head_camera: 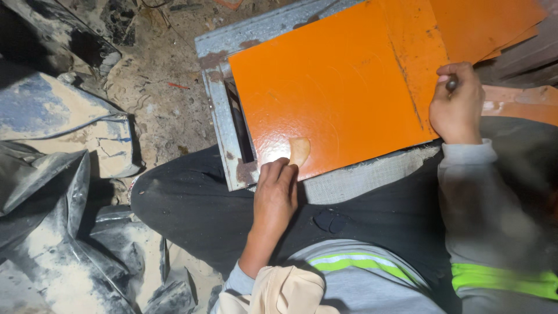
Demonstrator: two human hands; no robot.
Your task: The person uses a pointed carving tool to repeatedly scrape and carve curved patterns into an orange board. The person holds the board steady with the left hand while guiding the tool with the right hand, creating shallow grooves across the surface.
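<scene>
Flat, glossy orange sheet point(337, 93): left hand point(276, 189) steadies, right hand point(456, 104) scribes.

Colours noted: orange, grey, black

Glossy orange sheet point(337, 87), faint curved lines scratched on it; further orange sheets point(482, 23) behind. Grey metal frame point(218, 99) mottled with rust-brown patches. Black trousers point(197, 197) dusted pale. Grey sleeve point(465, 157); grey garment banded fluorescent yellow-green point(500, 279). Grey sacks point(52, 192) smeared whitish.
</scene>
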